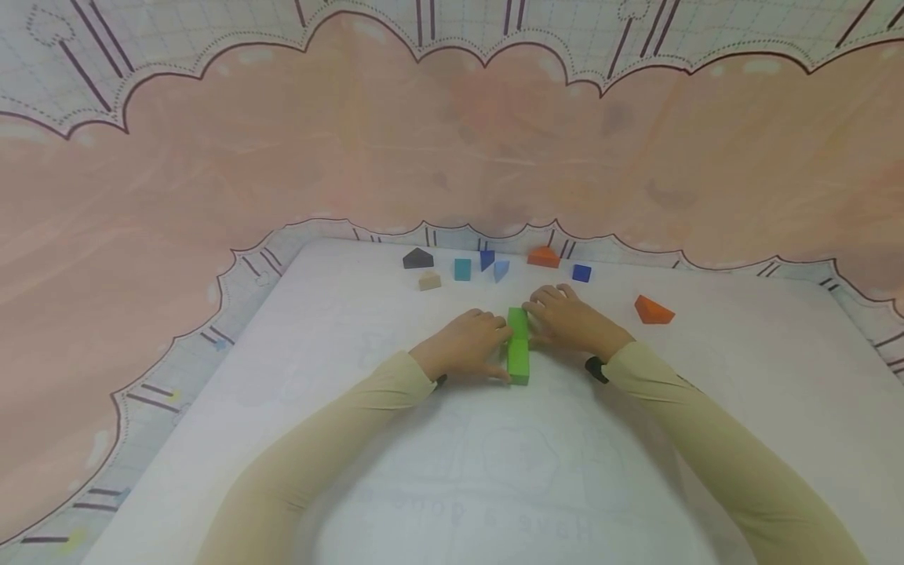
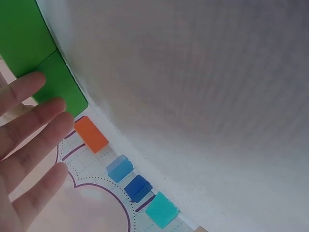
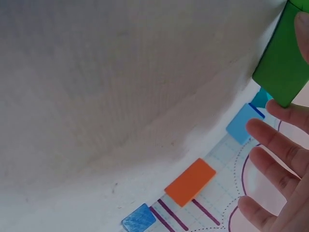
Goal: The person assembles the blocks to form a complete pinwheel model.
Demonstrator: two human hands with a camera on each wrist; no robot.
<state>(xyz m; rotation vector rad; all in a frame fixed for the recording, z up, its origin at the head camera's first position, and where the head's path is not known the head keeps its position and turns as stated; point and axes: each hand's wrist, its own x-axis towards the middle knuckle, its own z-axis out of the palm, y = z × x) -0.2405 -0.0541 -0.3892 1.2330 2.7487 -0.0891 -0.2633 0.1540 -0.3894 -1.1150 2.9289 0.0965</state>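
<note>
Two green blocks [image 1: 519, 359] lie end to end in a line on the white table, with a seam between them in the left wrist view. On their left side is my left hand [image 1: 468, 345], its thumb by the near end and its fingertips against the long side. My right hand [image 1: 574, 323] is on the other side, with fingertips at the far end. In the left wrist view the left fingers [image 2: 38, 135] are spread beside the green. The right wrist view shows the right fingers [image 3: 275, 140] spread too, the index tip at a block's corner.
Toward the far edge of the table [image 1: 339, 314] stand a dark grey block [image 1: 418, 259], a beige block [image 1: 429, 281], a teal block [image 1: 462, 270], several blue blocks [image 1: 581, 273] and an orange block [image 1: 543, 257]. Another orange block [image 1: 653, 311] lies right of my right hand.
</note>
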